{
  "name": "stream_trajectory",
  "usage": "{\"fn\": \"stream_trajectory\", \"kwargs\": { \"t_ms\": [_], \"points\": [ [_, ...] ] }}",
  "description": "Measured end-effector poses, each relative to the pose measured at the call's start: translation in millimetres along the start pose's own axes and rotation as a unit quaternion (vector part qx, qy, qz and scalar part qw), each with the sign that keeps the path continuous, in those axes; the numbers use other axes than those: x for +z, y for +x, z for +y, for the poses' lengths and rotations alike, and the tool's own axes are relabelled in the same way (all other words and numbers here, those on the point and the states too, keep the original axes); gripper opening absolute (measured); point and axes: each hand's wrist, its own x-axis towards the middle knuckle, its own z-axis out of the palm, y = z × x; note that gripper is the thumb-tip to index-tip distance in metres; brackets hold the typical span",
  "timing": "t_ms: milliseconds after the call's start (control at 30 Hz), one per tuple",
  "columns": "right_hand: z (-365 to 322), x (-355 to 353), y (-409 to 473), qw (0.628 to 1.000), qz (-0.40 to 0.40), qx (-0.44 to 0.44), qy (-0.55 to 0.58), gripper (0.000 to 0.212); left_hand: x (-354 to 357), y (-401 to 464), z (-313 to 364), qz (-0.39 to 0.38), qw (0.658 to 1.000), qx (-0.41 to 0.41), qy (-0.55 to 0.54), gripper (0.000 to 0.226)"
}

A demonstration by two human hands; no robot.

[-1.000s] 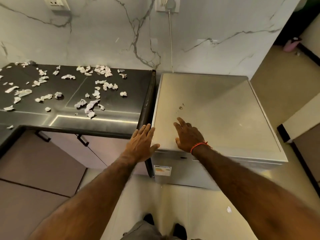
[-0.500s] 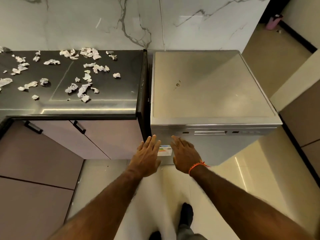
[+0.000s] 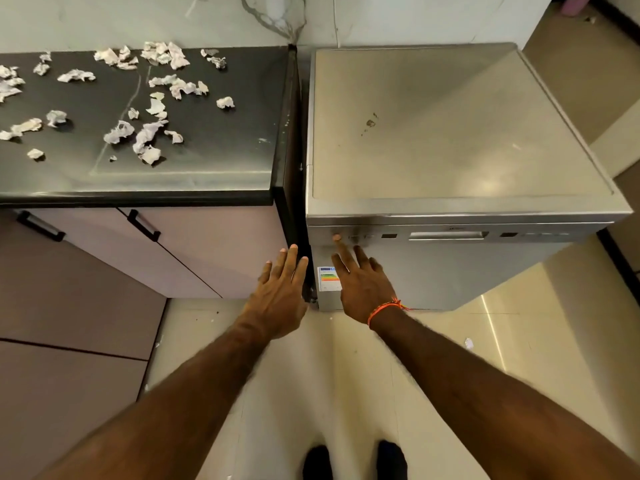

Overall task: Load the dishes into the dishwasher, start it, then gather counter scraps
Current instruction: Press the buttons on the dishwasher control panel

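The steel dishwasher (image 3: 450, 140) stands closed to the right of the dark counter (image 3: 214, 150). My right hand (image 3: 360, 282), with an orange thread at the wrist, has its index finger stretched out, and the fingertip touches the left end of the control strip (image 3: 450, 235) on the door's top edge. My left hand (image 3: 280, 289) hovers flat with straight fingers in front of the gap between cabinet and dishwasher, holding nothing. Several crumpled white paper scraps (image 3: 149, 133) lie scattered over the counter's left and back parts.
Pink cabinet doors with black handles (image 3: 143, 225) run under the counter. A marble wall stands behind. An energy label (image 3: 327, 278) is stuck on the dishwasher door. A small scrap (image 3: 468, 342) lies on the glossy floor tiles at my right. My feet show at the bottom.
Both hands came down from the dishwasher's top to its front. My right index finger then rose from the label area to the control strip. The view tilted downward.
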Motion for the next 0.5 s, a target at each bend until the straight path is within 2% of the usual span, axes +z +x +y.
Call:
{"fn": "stream_trajectory", "kwargs": {
  "t_ms": [300, 433, 500],
  "points": [
    [-11, 20, 3, 0.998, -0.016, 0.055, 0.013, 0.097, 9, 7, -7, -0.024, 1.0, 0.002, 0.002, 0.09],
    [-10, 22, 7, 0.986, -0.022, 0.118, 0.117, 0.137, 8, 12, -7, -0.032, 0.999, 0.005, -0.003, 0.091],
    [-10, 24, 7, 0.982, -0.014, 0.131, 0.134, 0.142, 5, 15, -8, -0.031, 0.999, 0.008, -0.003, 0.091]
  ]
}}
